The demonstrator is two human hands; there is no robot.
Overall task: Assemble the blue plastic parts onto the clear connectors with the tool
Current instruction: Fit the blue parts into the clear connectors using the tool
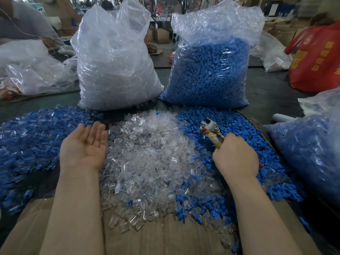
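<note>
Crowded workshop behind, cartons and plastic sacks everywhere; up front a dark table (266, 89) spread with cardboard (165, 236) and loose parts. Clear connectors (147, 153) heaped in the middle, blue plastic parts (239, 126) piled to the right, a mixed blue-and-clear drift (27, 140) off to the left, probably finished pieces. Two tall sacks at the back: clear stock (114, 70) on the left, blue stock (207, 74) on the right.

Left hand (84, 146) palm up, fingers relaxed and spread, holding nothing, hovering at the left edge of the clear heap. Right hand (235, 157) curled round the taped handles of the tool (211, 129), metal head pointing up and away over the blue pile; whether the head is loaded, cannot tell.

Likely step: fetching the next pair. Best done by pinching a single clear connector from the top of the heap rather than scooping, seating one blue part squarely in line with it, then squeezing steadily. Worth keeping fingertips out of the tool's head and checking the blue part sits flush, not cocked
</note>
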